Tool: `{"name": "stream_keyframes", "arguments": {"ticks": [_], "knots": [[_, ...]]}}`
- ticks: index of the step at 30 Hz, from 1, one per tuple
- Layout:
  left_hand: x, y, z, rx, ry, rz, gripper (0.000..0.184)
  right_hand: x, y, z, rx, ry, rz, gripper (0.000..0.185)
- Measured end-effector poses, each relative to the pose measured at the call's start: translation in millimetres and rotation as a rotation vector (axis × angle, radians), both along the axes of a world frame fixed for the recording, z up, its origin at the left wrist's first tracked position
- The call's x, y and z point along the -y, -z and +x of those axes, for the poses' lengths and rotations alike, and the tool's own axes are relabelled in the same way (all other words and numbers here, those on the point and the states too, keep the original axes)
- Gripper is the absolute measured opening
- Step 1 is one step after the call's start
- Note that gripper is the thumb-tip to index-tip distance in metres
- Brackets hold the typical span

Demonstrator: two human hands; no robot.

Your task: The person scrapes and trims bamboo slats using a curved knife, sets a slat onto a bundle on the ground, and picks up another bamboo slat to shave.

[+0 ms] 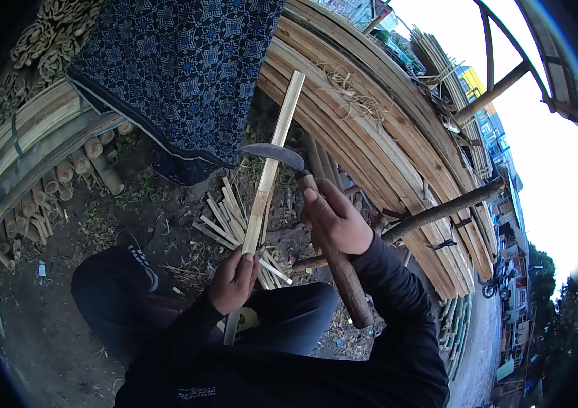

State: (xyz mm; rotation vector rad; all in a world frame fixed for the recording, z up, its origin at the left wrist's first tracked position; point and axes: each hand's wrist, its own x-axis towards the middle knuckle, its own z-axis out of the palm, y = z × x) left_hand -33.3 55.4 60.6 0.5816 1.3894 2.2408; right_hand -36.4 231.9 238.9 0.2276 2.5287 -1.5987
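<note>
My left hand (233,280) is closed round the lower part of a long, pale bamboo strip (259,199), which slants up and away from my lap. In my right hand (338,221) is the thick wooden handle of a sickle (276,154), gripped near the blade. The sickle's curved dark blade crosses over the strip above its middle; I cannot tell whether its edge is biting into the wood. The handle's butt end points down toward my right forearm. Below the strip, several split bamboo pieces (224,216) lie loose on the ground.
Long stacked planks (377,149) run along the right, with curly shavings (353,92) on top. A rough pole (445,209) juts across them. A blue patterned cloth (180,75) hangs ahead. Bamboo poles (80,162) and bundled strips (58,44) are stacked at left.
</note>
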Motion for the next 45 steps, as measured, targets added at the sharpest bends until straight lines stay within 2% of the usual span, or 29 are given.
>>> {"name": "stream_keyframes", "arguments": {"ticks": [1,3,4,5,7,9,11,13,15,17,19,21,23,24,25,26,29,31,33,38,40,41,43,45], "knots": [[3.2,-3.5,-2.2,-0.003,-0.001,-0.002,0.022,-5.2,-4.0,-8.7,-0.003,-0.001,-0.002,0.029],[8.6,-9.4,-1.6,0.286,0.122,-0.018,0.021,-19.5,-9.9,-22.4,0.038,0.046,-0.053,0.030],[8.6,-8.6,-4.6,0.331,0.131,-0.023,0.020,-13.5,-5.4,-21.8,-0.009,0.058,-0.046,0.029],[7.9,-7.5,-2.8,0.326,0.135,-0.026,0.020,-11.1,-1.6,-16.1,-0.014,0.063,-0.048,0.029],[10.4,-3.6,2.7,0.157,0.079,-0.061,0.021,-5.9,5.3,-5.6,-0.079,-0.006,0.002,0.028],[14.9,0.6,5.1,0.261,0.178,-0.022,0.021,-18.6,-8.2,-19.5,-0.019,0.066,-0.030,0.028],[13.7,4.4,12.2,0.083,0.109,-0.121,0.021,-30.4,-4.9,-27.6,-0.191,0.192,-0.102,0.028],[17.8,2.4,12.0,0.167,0.121,-0.102,0.021,-9.1,3.6,-4.3,-0.117,0.002,0.028,0.028],[18.0,1.4,6.7,0.247,0.129,-0.075,0.020,-10.5,-7.7,-8.0,-0.006,0.007,0.042,0.028],[15.4,4.4,10.9,0.149,0.134,-0.118,0.020,-32.0,-13.4,-33.3,-0.172,0.189,-0.067,0.029],[15.8,5.5,16.2,0.173,0.128,-0.116,0.020,-35.4,-6.7,-26.6,-0.201,0.194,-0.053,0.031],[19.2,0.7,11.0,0.174,0.102,-0.107,0.020,-17.1,-0.3,-7.3,-0.142,-0.049,0.137,0.033],[23.0,-7.1,15.0,0.363,0.211,-0.089,0.021,-40.0,-13.4,-40.1,-0.134,0.141,0.147,0.038],[20.3,-5.6,20.4,0.368,0.230,-0.102,0.021,-74.9,-2.0,-71.7,-0.282,0.313,0.052,0.038],[14.9,-2.9,23.6,0.221,0.195,-0.128,0.021,-101.6,-1.7,-97.8,-0.330,0.514,-0.024,0.038],[13.7,-0.5,21.8,0.064,0.158,-0.156,0.022,-130.8,3.9,-115.6,-0.371,0.593,-0.009,0.037],[21.6,5.7,-0.7,0.056,0.081,-0.205,0.024,-133.3,6.3,-82.8,-0.352,0.451,-0.384,0.033],[30.1,7.0,-15.3,0.024,0.037,-0.195,0.026,-133.8,31.5,-53.5,-0.305,0.232,-0.582,0.033],[36.5,1.7,-27.8,0.167,0.056,-0.110,0.029,-111.7,55.7,-23.2,-0.247,0.255,-0.600,0.034],[27.4,-9.0,-49.5,0.101,-0.080,-0.109,0.029,-74.7,112.7,31.3,-0.175,0.337,-0.595,0.029],[17.6,-12.6,-57.0,-0.186,-0.204,-0.151,0.028,-68.0,127.4,44.7,-0.152,0.344,-0.611,0.028],[14.5,-14.2,-59.7,-0.181,-0.202,-0.159,0.028,-65.6,132.4,50.3,-0.147,0.353,-0.627,0.027],[9.0,-20.2,-63.1,-0.416,-0.371,-0.280,0.029,-62.3,135.2,60.3,-0.155,0.369,-0.662,0.027],[3.2,-21.9,-64.0,-0.418,-0.432,-0.325,0.030,-64.2,138.0,68.1,-0.162,0.384,-0.695,0.026]]}}
